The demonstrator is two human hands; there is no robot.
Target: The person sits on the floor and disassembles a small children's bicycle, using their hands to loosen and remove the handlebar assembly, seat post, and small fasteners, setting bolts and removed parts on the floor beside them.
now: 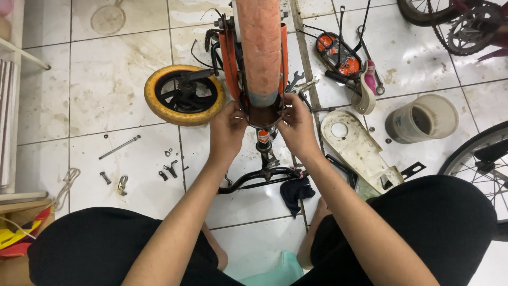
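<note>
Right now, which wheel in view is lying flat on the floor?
The small yellow-tyred wheel, flat on the tiles just left of the orange bike frame. The orange tyre stands in the frame between both hands; the spoked wheel at right stands upright.

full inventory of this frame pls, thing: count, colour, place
bike frame: 1, orange, upside down, centre
tyre: 1, faded orange, in frame
small wheel: 1, yellow, left of frame
chain guard: 1, white, right
bucket: 1, grey-white, right
wrench: 1, metal, by frame
rod: 1, metal, left floor
rag: 1, dark, below frame
left hand: on frame's lower end
right hand: same, opposite side
</note>
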